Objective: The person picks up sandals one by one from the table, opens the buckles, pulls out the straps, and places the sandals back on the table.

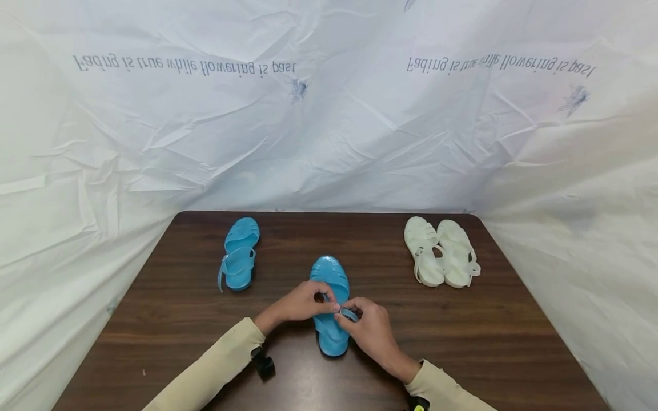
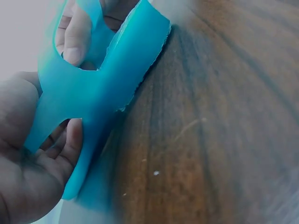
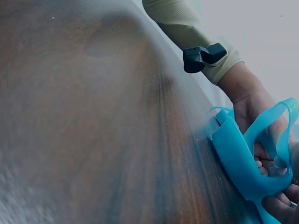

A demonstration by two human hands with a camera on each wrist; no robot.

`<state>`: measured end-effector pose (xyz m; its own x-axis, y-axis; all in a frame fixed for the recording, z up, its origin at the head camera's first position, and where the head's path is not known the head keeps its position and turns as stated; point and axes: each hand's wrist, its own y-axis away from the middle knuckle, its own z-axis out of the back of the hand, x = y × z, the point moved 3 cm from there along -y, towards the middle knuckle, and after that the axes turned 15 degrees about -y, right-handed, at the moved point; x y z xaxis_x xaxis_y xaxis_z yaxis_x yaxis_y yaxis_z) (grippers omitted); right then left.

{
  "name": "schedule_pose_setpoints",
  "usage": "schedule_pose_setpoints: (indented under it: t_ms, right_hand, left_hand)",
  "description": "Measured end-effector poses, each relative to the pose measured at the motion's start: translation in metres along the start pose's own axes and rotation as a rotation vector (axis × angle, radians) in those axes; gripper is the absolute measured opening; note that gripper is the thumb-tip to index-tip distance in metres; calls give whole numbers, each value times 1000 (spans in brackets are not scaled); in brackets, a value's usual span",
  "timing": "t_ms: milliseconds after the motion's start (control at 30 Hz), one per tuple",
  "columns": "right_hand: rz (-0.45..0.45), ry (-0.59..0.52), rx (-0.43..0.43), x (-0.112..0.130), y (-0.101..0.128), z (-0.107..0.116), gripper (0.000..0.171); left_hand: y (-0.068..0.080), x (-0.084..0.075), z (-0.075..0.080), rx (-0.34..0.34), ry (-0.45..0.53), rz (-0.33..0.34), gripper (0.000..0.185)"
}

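A blue jelly sandal (image 1: 329, 268) lies on the table, its toe pointing away from me. Both hands meet over its middle. My left hand (image 1: 300, 303) comes in from the left, thumb and fingertips pinching at the ankle strap. From the right, my right hand (image 1: 374, 331) pinches the same strap (image 1: 349, 314), which bends into a loop between its thumb and fingers. In the left wrist view, the sandal's blue side wall (image 2: 93, 93) stands between the left hand and the table. The right wrist view shows the strap arching above the heel (image 3: 233, 149). Fingers partly hide the fastening.
Another blue sandal (image 1: 239, 268) lies at the back left, its strap hanging over the side. A pair of white sandals (image 1: 429, 268) sits side by side at the back right. The dark wooden table (image 1: 462, 342) is bordered by white sheeting (image 1: 329, 142) with printed writing.
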<state>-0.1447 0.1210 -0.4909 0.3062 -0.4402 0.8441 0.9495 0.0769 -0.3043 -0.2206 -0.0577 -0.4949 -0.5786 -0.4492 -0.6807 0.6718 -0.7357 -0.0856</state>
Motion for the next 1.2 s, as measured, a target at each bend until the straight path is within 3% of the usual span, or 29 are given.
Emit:
schedule_pose_setpoints:
  t_ms: [267, 800, 1067, 1200]
  right_hand:
    - [-11, 19, 8, 0, 2, -1, 14]
    - [-12, -34, 11, -2, -1, 0, 13]
    - [6, -21, 23, -2, 0, 0, 14]
    - [11, -14, 19, -1, 0, 0, 14]
  left_hand:
    - [3, -7, 3, 27, 6, 16, 14]
    - [3, 4, 3, 15, 22, -6, 15]
    - [3, 3, -1, -19, 32, -101, 12]
    - [2, 4, -1, -32, 29, -101, 10]
